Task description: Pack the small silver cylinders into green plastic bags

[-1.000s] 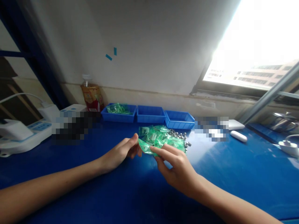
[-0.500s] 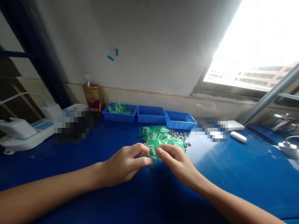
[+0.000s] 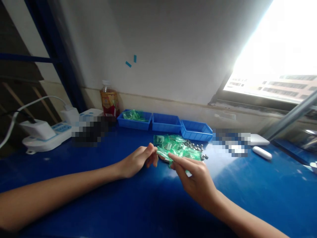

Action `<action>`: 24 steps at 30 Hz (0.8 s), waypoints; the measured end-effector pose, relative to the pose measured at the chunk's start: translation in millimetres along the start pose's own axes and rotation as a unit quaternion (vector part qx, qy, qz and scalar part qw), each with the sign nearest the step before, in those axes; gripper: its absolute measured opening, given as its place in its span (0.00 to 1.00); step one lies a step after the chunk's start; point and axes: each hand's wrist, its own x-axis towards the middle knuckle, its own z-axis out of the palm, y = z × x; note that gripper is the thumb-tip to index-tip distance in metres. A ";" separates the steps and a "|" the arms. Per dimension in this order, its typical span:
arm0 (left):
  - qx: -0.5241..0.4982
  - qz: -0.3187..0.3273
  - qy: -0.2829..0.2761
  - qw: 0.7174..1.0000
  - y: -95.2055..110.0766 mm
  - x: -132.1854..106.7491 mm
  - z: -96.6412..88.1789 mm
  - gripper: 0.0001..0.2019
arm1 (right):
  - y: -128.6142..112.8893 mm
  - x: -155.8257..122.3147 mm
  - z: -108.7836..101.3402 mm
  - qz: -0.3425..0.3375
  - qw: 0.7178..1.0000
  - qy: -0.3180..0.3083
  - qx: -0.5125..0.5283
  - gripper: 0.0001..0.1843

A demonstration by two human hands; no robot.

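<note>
My left hand (image 3: 138, 160) and my right hand (image 3: 195, 180) meet over the blue table (image 3: 247, 185), each pinching an end of one small green plastic bag (image 3: 163, 154). The bag is stretched between the fingertips just above the table. Right behind it lies a pile of green bags (image 3: 177, 147), with several small metal parts (image 3: 195, 146) at the pile's far right edge. Both hands have their fingers closed on the bag.
Three blue bins stand along the wall: the left bin (image 3: 135, 119) holds green bags, the middle bin (image 3: 166, 123) and right bin (image 3: 196, 130) look empty. A bottle (image 3: 109, 102), a white power strip (image 3: 47, 137) and a white oblong object (image 3: 262, 152) lie around.
Half a second ago both hands were bunched over the bag pile's near edge. Now they have drawn apart with one bag stretched between them. The camera view has shifted left.
</note>
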 end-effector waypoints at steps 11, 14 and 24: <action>0.165 0.156 0.077 0.971 -3.0 -3.5 4.4 0.07 | -6.3 7.0 -4.9 0.131 0.987 -0.059 0.070 0.13; 0.357 0.293 0.036 0.887 -2.1 -9.3 4.0 0.08 | -6.1 9.7 -6.2 0.152 0.984 -0.053 0.073 0.22; 0.348 0.205 -0.002 0.915 -7.2 -4.0 1.8 0.10 | 0.2 1.5 2.9 0.061 0.997 -0.045 0.032 0.12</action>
